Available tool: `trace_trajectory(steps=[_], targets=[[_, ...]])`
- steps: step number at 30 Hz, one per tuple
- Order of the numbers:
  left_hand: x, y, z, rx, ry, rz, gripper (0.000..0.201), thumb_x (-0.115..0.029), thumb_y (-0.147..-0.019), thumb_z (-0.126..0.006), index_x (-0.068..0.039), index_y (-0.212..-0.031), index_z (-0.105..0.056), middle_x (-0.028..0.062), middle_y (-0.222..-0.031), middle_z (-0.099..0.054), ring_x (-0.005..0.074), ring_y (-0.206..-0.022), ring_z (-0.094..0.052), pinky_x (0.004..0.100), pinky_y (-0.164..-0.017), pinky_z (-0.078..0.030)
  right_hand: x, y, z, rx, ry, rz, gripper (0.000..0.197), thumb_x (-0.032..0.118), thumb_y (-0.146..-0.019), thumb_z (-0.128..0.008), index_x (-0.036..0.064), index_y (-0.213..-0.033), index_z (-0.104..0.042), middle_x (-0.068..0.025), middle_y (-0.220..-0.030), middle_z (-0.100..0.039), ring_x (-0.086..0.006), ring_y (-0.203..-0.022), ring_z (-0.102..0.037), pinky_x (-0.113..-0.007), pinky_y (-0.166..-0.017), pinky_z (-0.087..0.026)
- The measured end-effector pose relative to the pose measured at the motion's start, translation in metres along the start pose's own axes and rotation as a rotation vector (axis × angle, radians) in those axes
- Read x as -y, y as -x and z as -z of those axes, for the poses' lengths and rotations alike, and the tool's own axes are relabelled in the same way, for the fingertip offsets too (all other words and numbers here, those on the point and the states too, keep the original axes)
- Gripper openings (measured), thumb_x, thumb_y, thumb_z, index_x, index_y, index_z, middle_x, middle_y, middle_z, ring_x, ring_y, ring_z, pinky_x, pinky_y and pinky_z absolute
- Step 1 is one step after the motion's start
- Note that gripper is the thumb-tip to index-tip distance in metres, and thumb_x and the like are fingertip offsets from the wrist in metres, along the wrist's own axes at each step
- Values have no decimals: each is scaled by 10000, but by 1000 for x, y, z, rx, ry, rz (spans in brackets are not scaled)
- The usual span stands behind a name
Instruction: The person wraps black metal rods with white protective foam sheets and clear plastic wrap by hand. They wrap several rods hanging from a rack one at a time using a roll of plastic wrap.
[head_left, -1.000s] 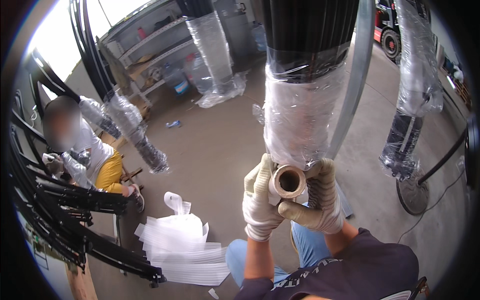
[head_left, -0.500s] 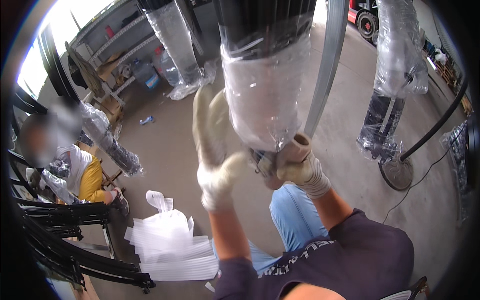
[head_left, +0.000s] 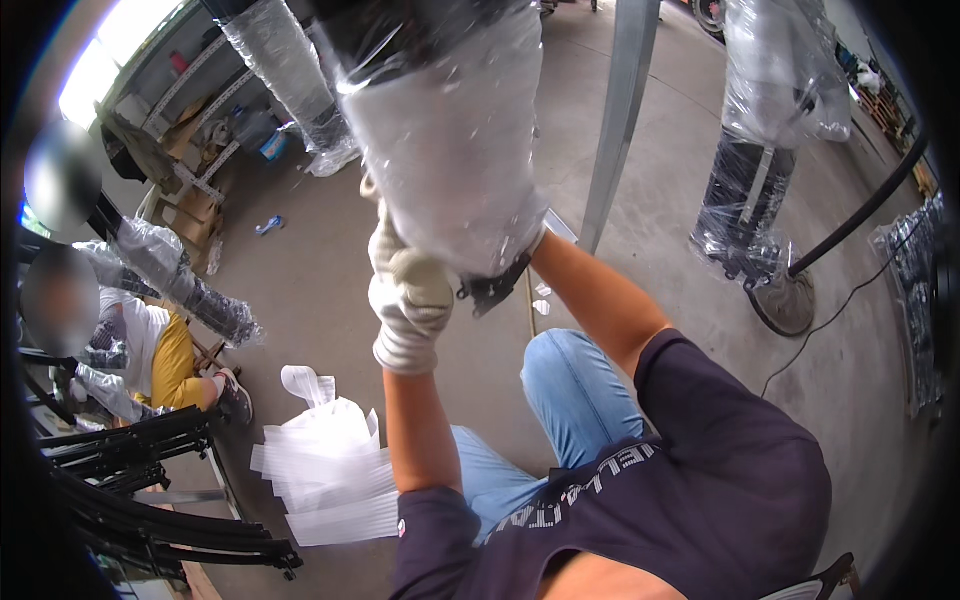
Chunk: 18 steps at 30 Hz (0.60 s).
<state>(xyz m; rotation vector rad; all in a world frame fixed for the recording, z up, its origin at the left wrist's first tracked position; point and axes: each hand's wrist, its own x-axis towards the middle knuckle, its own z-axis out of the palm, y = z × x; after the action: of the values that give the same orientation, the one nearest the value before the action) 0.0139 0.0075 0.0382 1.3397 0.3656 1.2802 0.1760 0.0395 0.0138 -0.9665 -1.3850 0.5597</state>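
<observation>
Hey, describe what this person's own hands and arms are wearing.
The left hand wears an off-white knitted work glove with a ribbed cuff. The right hand is hidden behind the wrapped bundle. Both forearms are bare; short dark navy T-shirt sleeves cover the upper arms.

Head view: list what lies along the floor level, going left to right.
Seated person in a yellow top → pile of white foam sheets → gloved left hand on the plastic-wrapped bundle → grey metal post → wrapped black column → round black stand base.
</observation>
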Motion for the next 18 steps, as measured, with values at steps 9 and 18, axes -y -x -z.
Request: trace_trajectory(steps=[9,18], targets=[[-5,6,-25,-536,150,9,368,-230,-867,-452,-44,-1173,-366,52,-998,-514,128,-847,-524,236,-723,-443,-9,5,-27,77,-171,-105,498,232,-744,-629,34,-1145,-411,-97,-1020,-538,-142,-927,-519,-289,-783,-429],[33,-6,12,-459,49,-156,280,-162,-809,-574,-46,-1042,-470,35,-891,-545,130,-775,-531,261,-695,-458,87,58,-37,-51,-559,63,596,224,-721,-672,22,-1186,-359,-116,-1074,-522,-179,-1032,-486,-333,-854,-407]])
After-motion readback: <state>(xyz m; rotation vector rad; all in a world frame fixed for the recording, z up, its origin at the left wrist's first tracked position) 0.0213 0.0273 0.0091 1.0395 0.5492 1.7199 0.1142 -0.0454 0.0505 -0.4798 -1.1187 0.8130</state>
